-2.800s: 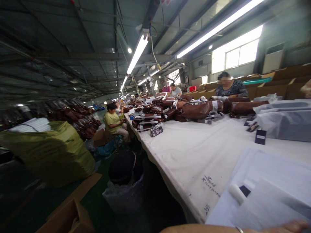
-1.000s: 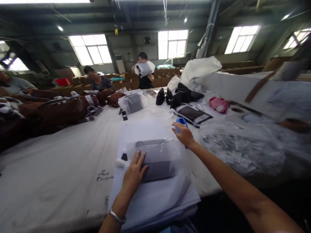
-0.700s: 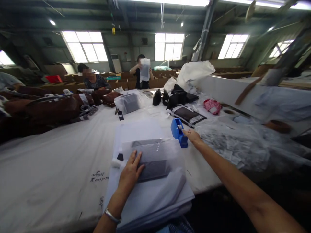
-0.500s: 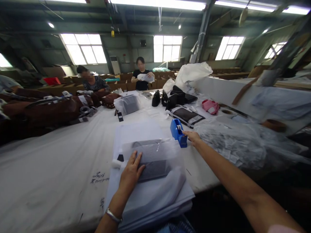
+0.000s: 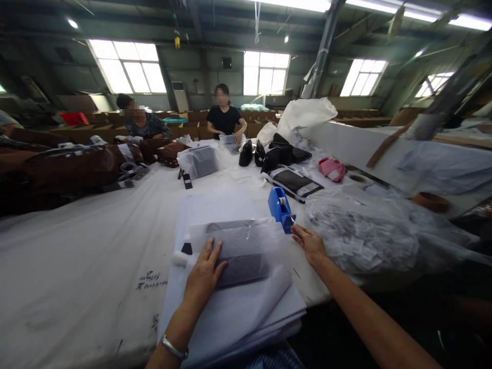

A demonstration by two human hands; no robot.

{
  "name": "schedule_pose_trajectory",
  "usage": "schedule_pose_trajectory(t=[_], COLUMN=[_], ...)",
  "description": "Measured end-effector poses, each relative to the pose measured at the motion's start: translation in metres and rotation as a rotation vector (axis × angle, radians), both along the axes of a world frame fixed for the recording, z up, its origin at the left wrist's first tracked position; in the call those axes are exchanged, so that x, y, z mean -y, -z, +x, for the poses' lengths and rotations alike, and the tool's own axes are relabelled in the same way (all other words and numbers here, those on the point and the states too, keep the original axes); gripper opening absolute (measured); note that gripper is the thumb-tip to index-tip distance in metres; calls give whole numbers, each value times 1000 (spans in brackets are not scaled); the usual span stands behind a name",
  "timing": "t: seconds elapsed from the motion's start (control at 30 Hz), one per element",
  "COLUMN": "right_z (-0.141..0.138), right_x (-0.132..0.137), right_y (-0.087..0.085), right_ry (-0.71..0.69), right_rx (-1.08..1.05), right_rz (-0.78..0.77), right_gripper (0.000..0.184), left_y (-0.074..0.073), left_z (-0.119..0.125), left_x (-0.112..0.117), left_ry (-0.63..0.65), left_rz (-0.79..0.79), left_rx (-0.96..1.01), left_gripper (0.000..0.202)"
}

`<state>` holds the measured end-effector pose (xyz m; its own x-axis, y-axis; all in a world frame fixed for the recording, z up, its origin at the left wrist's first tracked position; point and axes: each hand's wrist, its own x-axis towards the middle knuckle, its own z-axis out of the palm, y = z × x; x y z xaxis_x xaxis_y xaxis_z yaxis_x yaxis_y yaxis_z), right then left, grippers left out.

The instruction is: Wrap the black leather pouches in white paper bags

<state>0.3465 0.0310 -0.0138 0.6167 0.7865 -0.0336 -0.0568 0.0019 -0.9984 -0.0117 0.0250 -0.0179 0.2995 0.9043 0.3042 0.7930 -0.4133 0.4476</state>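
My left hand (image 5: 205,269) lies flat with its fingers spread on a dark, flat item (image 5: 242,269) wrapped in thin white tissue paper (image 5: 272,243). The wrapped item rests on a stack of white paper sheets (image 5: 284,310). A small black tag (image 5: 186,248) shows at its left side. To the right stands a blue tape dispenser (image 5: 281,207) with a roll in it. My right hand (image 5: 310,245) is just in front of its cutting end, with thumb and fingers pinched on a short strip of clear tape (image 5: 293,220).
Brown leather bags (image 5: 73,171) are heaped at the left. Black pouches (image 5: 271,154), a bagged dark item (image 5: 294,182) and a red checked cloth (image 5: 331,169) lie beyond the dispenser. A clear plastic bag of small packets (image 5: 361,236) sits at right. Two co-workers (image 5: 224,118) are across the table.
My right hand has drawn back a little from the dispenser, pulling the tape toward me. My left hand stays on the wrapped item. The far co-worker has lowered a white bundle to the table.
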Motion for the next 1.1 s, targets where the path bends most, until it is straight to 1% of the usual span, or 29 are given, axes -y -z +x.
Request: schedule_pose_trajectory(t=[0.1, 0.17, 0.23, 0.3, 0.37, 0.4, 0.47, 0.53, 0.57, 0.63, 0.7, 0.77, 0.83, 0.93, 1.03, 1.1], right_z=[6, 14, 24, 36, 47, 52, 57, 53, 48, 28, 0, -32, -65, -108, -142, -159], right_x=[-2, -4, -2, 6, 17, 22, 31, 35, 35, 32, 25, 15, 1, -28, -65, -89], right_y=[10, 14, 13, 7, -7, -17, -42, -70, -84, -108, -125, -135, -139, -137, -129, -122], right_ry=[-10, 2, 8, -2, -41, -89, -241, -414, -482, -591, -724, -893, -1061, -1267, -1374, -1392], right_rx=[25, 89, 191, 316, 435, 530, 809, 1117, 1230, 1327, 1336, 1293, 1228, 1136, 1138, 1238], right_rz=[-25, -46, -67, -77, -68, -46, 36, 138, 185, 265, 339, 396, 409, 365, 315, 293], right_gripper=[47, 49, 47, 40, 30, 25, 20, 24, 26, 27, 24, 21, 18, 18, 21, 19], left_y=[-1, -1, -1, -1, -2, -2, -3, -4, -4, -5, -6, -8, -12, -15, -13, -9], left_z=[0, 0, -1, -1, -1, -1, -1, -1, -1, -1, -1, -2, -3, -4, -4, -3], left_x=[0, 0, 0, 0, 1, 1, 1, 1, 1, 1, 2, 2, 2, 2, 2, 3], left_ry=[3, 2, 0, 0, 3, 5, 6, 3, 1, -2, -1, 6, 17, 18, -5, -24], left_rz=[-10, -4, 6, 12, 13, 13, 7, -4, -7, -10, -21, -41, -54, -58, -49, -41], left_rx=[-3, 2, 5, 3, -1, -3, -10, -14, -13, -2, 18, 46, 85, 145, 189, 206], left_gripper=[55, 55, 55, 55, 54, 54, 54, 54, 54, 55, 59, 65, 72, 82, 91, 96])
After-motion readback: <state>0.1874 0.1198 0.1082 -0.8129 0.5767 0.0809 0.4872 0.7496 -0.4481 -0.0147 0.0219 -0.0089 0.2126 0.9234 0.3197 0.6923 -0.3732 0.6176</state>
